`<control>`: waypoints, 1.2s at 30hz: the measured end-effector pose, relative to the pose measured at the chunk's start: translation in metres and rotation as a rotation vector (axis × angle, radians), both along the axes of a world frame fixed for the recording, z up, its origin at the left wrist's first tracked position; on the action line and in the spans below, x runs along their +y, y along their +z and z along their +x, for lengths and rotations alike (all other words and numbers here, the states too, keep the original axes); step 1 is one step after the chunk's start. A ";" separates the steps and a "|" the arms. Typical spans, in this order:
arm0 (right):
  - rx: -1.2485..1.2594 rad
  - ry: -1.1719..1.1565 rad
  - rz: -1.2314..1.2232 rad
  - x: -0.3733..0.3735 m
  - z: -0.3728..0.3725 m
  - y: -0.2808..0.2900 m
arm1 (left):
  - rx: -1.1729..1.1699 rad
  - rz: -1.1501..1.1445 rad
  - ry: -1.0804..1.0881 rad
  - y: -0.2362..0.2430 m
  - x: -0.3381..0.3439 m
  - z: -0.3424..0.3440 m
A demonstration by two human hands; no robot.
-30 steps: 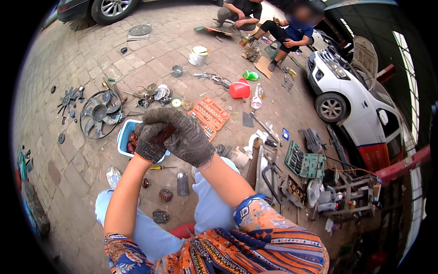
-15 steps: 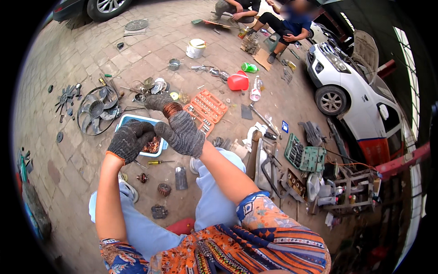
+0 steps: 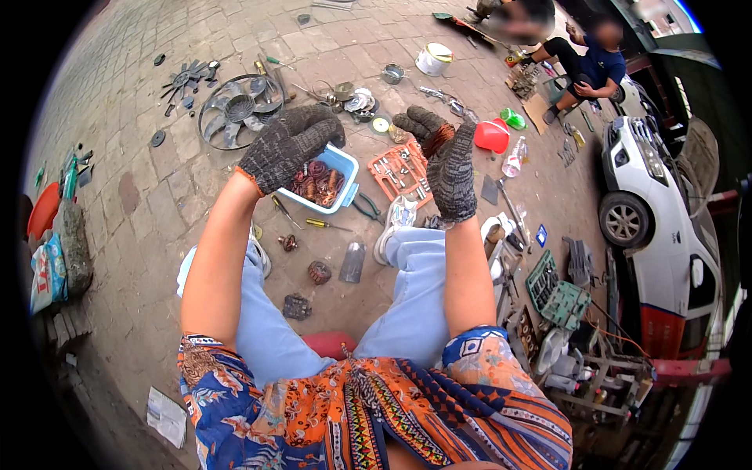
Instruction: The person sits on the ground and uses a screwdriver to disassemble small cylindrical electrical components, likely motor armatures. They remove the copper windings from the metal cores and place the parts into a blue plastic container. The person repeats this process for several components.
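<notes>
Both my hands wear dark grey knitted gloves. My right hand (image 3: 452, 176) is raised over the orange socket set (image 3: 398, 174), its fingers closed round a bundle of copper wire (image 3: 439, 141). My left hand (image 3: 286, 149) hovers over the left side of a blue plastic basin (image 3: 348, 197), fingers stretched out and nothing seen in them. Reddish and copper wire windings (image 3: 317, 184) lie in the basin, partly hidden by that hand. Between my feet and the basin are a yellow-handled screwdriver (image 3: 327, 225) and pliers (image 3: 366, 207).
A fan in a ring (image 3: 239, 110) lies beyond my left hand. A red bucket (image 3: 492, 135) and a clear bottle (image 3: 515, 157) are to the right. Near my feet lie a wound rotor (image 3: 319, 272) and a dark block (image 3: 297, 306). A green tool case (image 3: 558, 290) sits right; another person (image 3: 599, 66) sits far right.
My hands were close together over the basin; now they are wide apart, the right one moved rightward with the copper wire. The view has shifted, so the scene sits further right.
</notes>
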State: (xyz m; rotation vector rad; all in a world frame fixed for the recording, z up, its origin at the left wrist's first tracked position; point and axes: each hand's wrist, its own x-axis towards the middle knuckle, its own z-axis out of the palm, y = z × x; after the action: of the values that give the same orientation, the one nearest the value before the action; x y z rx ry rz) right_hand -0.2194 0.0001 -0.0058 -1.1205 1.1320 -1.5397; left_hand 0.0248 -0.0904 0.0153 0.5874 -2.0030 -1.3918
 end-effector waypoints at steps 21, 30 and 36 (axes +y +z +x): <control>0.410 -0.028 0.040 -0.008 -0.017 -0.004 | -0.047 0.089 -0.233 -0.014 0.016 -0.032; -0.970 0.523 -0.223 0.034 0.020 0.035 | -0.058 -0.112 -0.273 -0.020 0.018 -0.034; -0.879 0.167 -0.136 0.006 0.005 0.024 | -0.316 0.006 -0.281 -0.031 0.018 -0.039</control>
State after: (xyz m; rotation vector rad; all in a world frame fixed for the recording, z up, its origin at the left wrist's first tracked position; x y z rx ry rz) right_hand -0.2144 0.0060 0.0180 -0.4817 0.3318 -1.7170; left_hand -0.0146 -0.0728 -0.0153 0.5732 -2.4094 -1.5453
